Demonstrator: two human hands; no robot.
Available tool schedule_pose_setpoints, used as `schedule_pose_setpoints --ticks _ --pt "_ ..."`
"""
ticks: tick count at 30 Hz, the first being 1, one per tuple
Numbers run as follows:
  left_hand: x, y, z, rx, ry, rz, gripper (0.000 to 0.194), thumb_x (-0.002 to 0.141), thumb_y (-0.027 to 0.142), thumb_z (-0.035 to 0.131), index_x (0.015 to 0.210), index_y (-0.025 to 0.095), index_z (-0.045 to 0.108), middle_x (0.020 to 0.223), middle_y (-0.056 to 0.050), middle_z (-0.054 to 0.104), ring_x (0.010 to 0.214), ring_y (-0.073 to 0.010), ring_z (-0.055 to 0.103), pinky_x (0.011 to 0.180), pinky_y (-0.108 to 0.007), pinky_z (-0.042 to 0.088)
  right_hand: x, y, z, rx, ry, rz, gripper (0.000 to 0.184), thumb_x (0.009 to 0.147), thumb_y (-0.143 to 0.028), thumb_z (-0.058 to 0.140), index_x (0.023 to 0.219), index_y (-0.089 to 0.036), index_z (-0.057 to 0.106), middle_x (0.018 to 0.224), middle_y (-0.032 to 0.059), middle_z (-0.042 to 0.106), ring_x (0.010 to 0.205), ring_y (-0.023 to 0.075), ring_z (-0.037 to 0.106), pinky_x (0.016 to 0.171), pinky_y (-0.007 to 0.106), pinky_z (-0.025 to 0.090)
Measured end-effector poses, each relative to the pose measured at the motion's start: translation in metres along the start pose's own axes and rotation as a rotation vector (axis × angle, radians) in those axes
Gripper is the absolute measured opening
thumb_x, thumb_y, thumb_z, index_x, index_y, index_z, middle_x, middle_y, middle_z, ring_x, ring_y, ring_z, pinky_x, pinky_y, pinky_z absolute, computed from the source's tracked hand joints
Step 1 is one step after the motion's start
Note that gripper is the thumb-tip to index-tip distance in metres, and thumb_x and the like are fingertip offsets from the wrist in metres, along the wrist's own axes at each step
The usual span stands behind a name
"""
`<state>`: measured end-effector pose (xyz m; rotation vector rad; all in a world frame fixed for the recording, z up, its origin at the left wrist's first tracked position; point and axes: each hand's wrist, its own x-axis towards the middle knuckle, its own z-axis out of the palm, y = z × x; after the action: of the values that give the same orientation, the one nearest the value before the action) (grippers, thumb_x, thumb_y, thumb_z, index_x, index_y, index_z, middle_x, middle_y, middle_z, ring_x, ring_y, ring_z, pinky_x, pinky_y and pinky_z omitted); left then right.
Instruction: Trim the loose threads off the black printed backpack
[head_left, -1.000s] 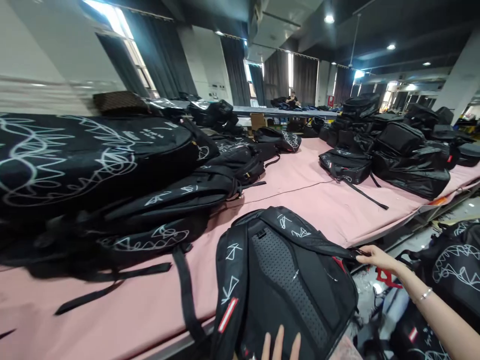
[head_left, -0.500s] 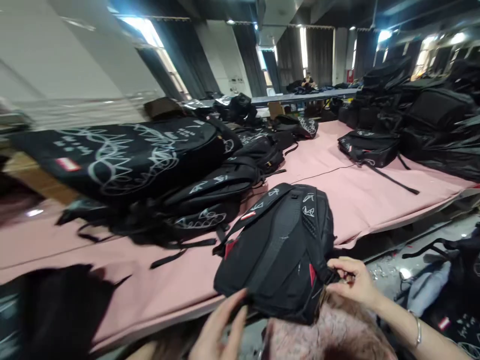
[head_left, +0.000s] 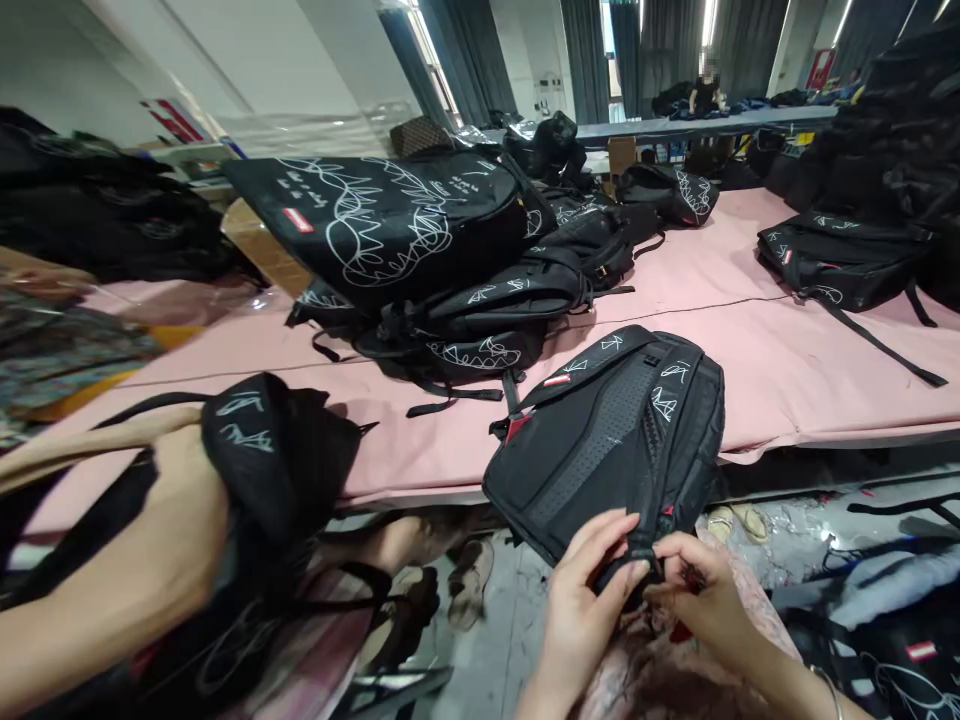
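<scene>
A black backpack [head_left: 592, 450] with white scribble prints lies back side up at the pink table's front edge. Its padded shoulder straps face me, and small red patches show near the lower corners. My left hand [head_left: 589, 590] pinches the lower end of the right-hand shoulder strap [head_left: 646, 545]. Close beside it, my right hand [head_left: 694, 585] has its fingers closed on the same strap end; their tips are partly hidden. Pink patterned cloth shows just below both hands.
At the left, a co-worker's arm [head_left: 157, 530] reaches to another black backpack [head_left: 262, 450]. More backpacks [head_left: 405, 220] are piled on the pink table [head_left: 757, 400]. One backpack [head_left: 840, 260] sits at the right. Bags lie on the floor at lower right. A person [head_left: 705, 95] is far back.
My left hand has moved from the backpack's bottom edge over to the strap end beside my right hand. The view has swung left and down, bringing in the co-worker's arm.
</scene>
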<state>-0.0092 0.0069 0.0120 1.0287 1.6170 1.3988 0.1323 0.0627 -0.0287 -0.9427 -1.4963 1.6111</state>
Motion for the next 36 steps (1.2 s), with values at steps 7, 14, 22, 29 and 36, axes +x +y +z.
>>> schedule_pose_setpoints --ticks 7,14,22,29,36 --pt "0.013 0.007 0.001 -0.009 0.029 -0.102 0.012 0.065 0.029 0.068 0.069 0.018 0.071 0.101 -0.011 0.061 0.098 -0.0244 0.057 0.079 -0.030 0.048 0.003 -0.003 0.001 -0.180 -0.123 -0.061 0.010 0.070 -0.024 0.066 0.075 -0.019 0.059 0.056 -0.0064 0.040 0.053 0.0103 0.039 0.051 0.022 0.033" --pt "0.014 -0.006 0.011 -0.112 0.289 -0.066 0.014 0.072 0.031 0.062 0.071 0.017 0.063 0.097 -0.008 0.063 0.095 -0.0211 0.057 0.084 -0.032 0.044 0.011 -0.040 -0.023 -0.343 -0.214 -0.072 0.032 0.078 -0.020 0.056 0.109 -0.023 0.050 0.085 -0.0007 0.055 0.077 0.0150 0.053 0.067 0.024 0.042" --pt "0.007 -0.003 0.019 0.049 0.401 0.056 0.014 0.076 0.030 0.058 0.068 0.019 0.062 0.099 -0.006 0.054 0.094 -0.0179 0.053 0.075 -0.026 0.045 0.040 -0.064 -0.046 -0.895 -0.228 -0.547 0.014 0.089 -0.020 0.041 0.089 -0.018 0.054 0.081 0.0054 0.058 0.075 0.0189 0.052 0.070 0.031 0.038" --pt "0.004 0.008 0.024 0.231 0.392 0.151 0.013 0.076 0.025 0.057 0.066 0.019 0.064 0.094 -0.006 0.054 0.092 -0.0194 0.053 0.081 -0.030 0.043 0.045 -0.085 -0.039 -1.218 -0.411 -0.541 0.004 0.084 -0.021 0.055 0.081 -0.020 0.053 0.079 0.0025 0.055 0.072 0.0178 0.048 0.063 0.029 0.032" --pt "0.006 -0.001 0.028 -0.025 0.468 0.059 0.013 0.074 0.031 0.060 0.068 0.018 0.062 0.091 -0.006 0.056 0.090 -0.0192 0.053 0.078 -0.028 0.045 0.048 -0.080 -0.043 -1.122 -0.358 -0.527 0.011 0.085 -0.021 0.050 0.074 -0.020 0.051 0.072 0.0009 0.054 0.069 0.0165 0.048 0.063 0.029 0.032"
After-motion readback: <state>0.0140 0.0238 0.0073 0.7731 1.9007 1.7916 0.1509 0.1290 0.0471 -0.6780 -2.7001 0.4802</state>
